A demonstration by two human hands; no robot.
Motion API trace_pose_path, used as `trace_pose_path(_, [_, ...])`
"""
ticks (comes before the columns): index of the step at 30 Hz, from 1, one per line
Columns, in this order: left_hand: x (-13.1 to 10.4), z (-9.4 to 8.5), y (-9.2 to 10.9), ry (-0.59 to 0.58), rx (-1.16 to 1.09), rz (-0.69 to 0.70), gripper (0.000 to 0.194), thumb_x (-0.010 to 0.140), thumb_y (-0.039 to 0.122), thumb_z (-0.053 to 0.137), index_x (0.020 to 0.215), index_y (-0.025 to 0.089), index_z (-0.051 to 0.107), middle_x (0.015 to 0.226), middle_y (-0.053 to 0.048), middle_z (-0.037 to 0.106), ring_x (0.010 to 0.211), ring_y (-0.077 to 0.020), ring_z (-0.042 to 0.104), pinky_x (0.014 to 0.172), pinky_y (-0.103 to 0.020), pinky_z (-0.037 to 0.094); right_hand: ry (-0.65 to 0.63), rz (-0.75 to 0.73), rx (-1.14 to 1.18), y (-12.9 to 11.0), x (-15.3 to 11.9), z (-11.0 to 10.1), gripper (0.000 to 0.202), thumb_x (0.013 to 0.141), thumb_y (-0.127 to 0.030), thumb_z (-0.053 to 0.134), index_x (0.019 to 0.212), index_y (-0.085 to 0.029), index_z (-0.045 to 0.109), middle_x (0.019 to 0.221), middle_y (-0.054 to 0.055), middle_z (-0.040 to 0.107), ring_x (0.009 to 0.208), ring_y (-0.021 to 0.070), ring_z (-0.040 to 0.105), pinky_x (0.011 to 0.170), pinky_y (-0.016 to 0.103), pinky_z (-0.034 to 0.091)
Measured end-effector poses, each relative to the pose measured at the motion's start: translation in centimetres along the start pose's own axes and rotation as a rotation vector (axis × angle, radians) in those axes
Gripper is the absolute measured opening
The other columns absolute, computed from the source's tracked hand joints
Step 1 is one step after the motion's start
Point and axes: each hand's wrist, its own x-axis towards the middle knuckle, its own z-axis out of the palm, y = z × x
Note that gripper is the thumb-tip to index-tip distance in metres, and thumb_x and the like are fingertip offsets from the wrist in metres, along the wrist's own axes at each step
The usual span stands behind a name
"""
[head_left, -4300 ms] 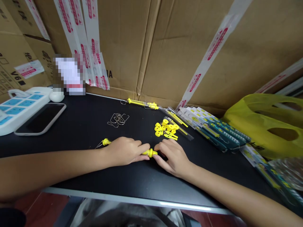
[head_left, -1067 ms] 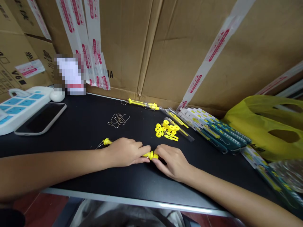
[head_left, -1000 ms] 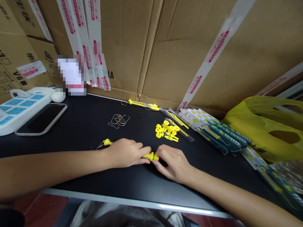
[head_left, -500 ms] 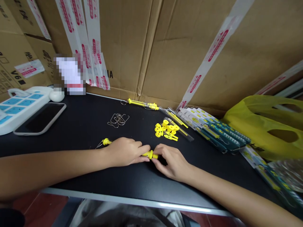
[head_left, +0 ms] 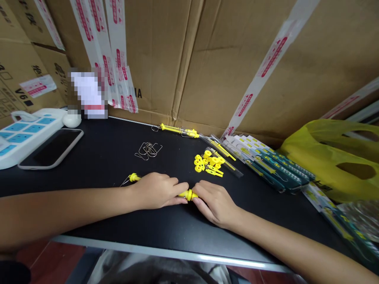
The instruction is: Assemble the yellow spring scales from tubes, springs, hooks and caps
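My left hand (head_left: 158, 191) is wrapped round the tube of a yellow spring scale (head_left: 186, 194), which lies level just above the black tabletop. A yellow cap and a wire hook of the scale stick out beyond my left wrist; the middle of the tube is hidden under my palm. At its other end, the thumb and fingers of my right hand (head_left: 217, 201) pinch the yellow tip. Beyond my hands lies a pile of small yellow plastic parts (head_left: 209, 161). Bent wire hooks (head_left: 148, 150) lie in a tangle further left.
Another yellow spring scale (head_left: 177, 129) lies along the back edge against a cardboard box (head_left: 225, 71). Packaged scales (head_left: 269, 165) are stacked on the right beside a yellow plastic bag (head_left: 334, 157). On the left are a phone (head_left: 51, 150) and a power strip (head_left: 28, 132).
My right fingers have closed further over the yellow tip of the spring scale, hiding more of it. My left hand keeps its hold in nearly the same place.
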Motion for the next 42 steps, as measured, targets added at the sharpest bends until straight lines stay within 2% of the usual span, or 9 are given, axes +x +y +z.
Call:
trace_pose_path(6, [0.04, -0.03, -0.02, -0.01, 0.018, 0.027, 0.034, 0.095, 0.049, 0.031, 0.101, 0.022, 0.051, 0.074, 0.001, 0.06, 0.063, -0.0156, 0.06, 0.049, -0.024, 0.033, 0.148, -0.162, 0.032, -0.09, -0.22, -0.41, 0.009, 0.088, -0.021, 0.043, 0.089, -0.017, 0.051, 0.072, 0.006, 0.057, 0.064, 0.017, 0.049, 0.057, 0.028, 0.039])
trace_pose_path(8, [0.06, -0.02, -0.01, -0.016, 0.019, 0.019, 0.034, 0.095, 0.049, 0.031, 0.099, 0.022, 0.05, 0.074, 0.001, 0.059, 0.062, -0.0159, 0.06, 0.049, -0.024, 0.033, 0.189, -0.208, 0.047, -0.01, -0.27, -0.42, 0.009, 0.086, -0.018, 0.047, 0.094, -0.018, 0.051, 0.076, 0.006, 0.058, 0.067, 0.0171, 0.052, 0.059, 0.028, 0.04])
trace_pose_path(11, [0.05, 0.0, 0.04, -0.017, 0.013, 0.011, 0.034, 0.095, 0.048, 0.03, 0.098, 0.022, 0.05, 0.074, 0.001, 0.059, 0.063, -0.0157, 0.06, 0.05, -0.024, 0.033, 0.24, -0.106, 0.052, 0.13, -0.27, -0.22, 0.011, 0.085, -0.02, 0.051, 0.096, -0.018, 0.049, 0.078, 0.005, 0.058, 0.067, 0.0162, 0.052, 0.059, 0.027, 0.041])
trace_pose_path(14, [0.0, -0.03, 0.12, -0.022, 0.016, -0.002, 0.033, 0.095, 0.048, 0.03, 0.097, 0.022, 0.05, 0.073, 0.001, 0.059, 0.063, -0.0155, 0.06, 0.05, -0.023, 0.033, 0.155, 0.054, 0.022, 0.15, -0.16, -0.02, 0.01, 0.089, -0.028, 0.048, 0.086, -0.018, 0.049, 0.073, 0.004, 0.056, 0.064, 0.0151, 0.049, 0.058, 0.026, 0.039])
trace_pose_path(17, [-0.01, -0.08, 0.15, -0.028, 0.024, -0.007, 0.033, 0.095, 0.048, 0.03, 0.095, 0.021, 0.05, 0.072, 0.001, 0.059, 0.063, -0.0162, 0.06, 0.05, -0.023, 0.034, 0.044, 0.039, -0.028, 0.01, -0.04, 0.02, 0.024, 0.092, -0.029, 0.04, 0.072, -0.019, 0.048, 0.065, 0.003, 0.052, 0.061, 0.0152, 0.045, 0.056, 0.027, 0.035])
trace_pose_path(25, [0.09, 0.04, 0.06, 0.0, 0.032, 0.005, 0.031, 0.095, 0.047, 0.033, 0.098, 0.022, 0.051, 0.073, 0.002, 0.059, 0.061, -0.017, 0.061, 0.048, -0.025, 0.033, 0.156, -0.18, -0.138, -0.31, -0.13, 0.0, 0.007, 0.087, -0.021, 0.05, 0.081, -0.018, 0.048, 0.068, 0.003, 0.057, 0.061, 0.0155, 0.043, 0.055, 0.028, 0.033])
trace_pose_path(32, [-0.07, 0.13, 0.06, -0.002, 0.035, -0.001, 0.034, 0.095, 0.049, 0.03, 0.099, 0.021, 0.05, 0.073, 0.001, 0.059, 0.063, -0.0157, 0.061, 0.049, -0.025, 0.034, 0.161, -0.074, -0.045, -0.32, 0.01, 0.04, 0.006, 0.089, -0.018, 0.043, 0.084, -0.019, 0.047, 0.069, 0.003, 0.056, 0.06, 0.0145, 0.045, 0.055, 0.026, 0.035])
trace_pose_path(38, [0.03, -0.16, 0.08, -0.013, 0.035, 0.007, 0.031, 0.095, 0.047, 0.032, 0.096, 0.022, 0.05, 0.072, 0.002, 0.058, 0.062, -0.017, 0.06, 0.048, -0.026, 0.033, 0.019, -0.007, -0.089, -0.18, 0.05, 0.01, 0.027, 0.094, -0.029, 0.033, 0.074, -0.018, 0.047, 0.064, 0.003, 0.052, 0.059, 0.0158, 0.042, 0.054, 0.027, 0.031])
trace_pose_path(42, [-0.03, -0.12, 0.11, 0.012, 0.03, 0.013, 0.031, 0.095, 0.047, 0.031, 0.096, 0.022, 0.05, 0.071, 0.002, 0.058, 0.06, -0.0168, 0.059, 0.048, -0.026, 0.032, -0.048, 0.002, -0.048, -0.13, 0.1, -0.02, 0.03, 0.094, -0.034, 0.032, 0.072, -0.018, 0.047, 0.064, 0.003, 0.052, 0.059, 0.0155, 0.042, 0.055, 0.027, 0.029])
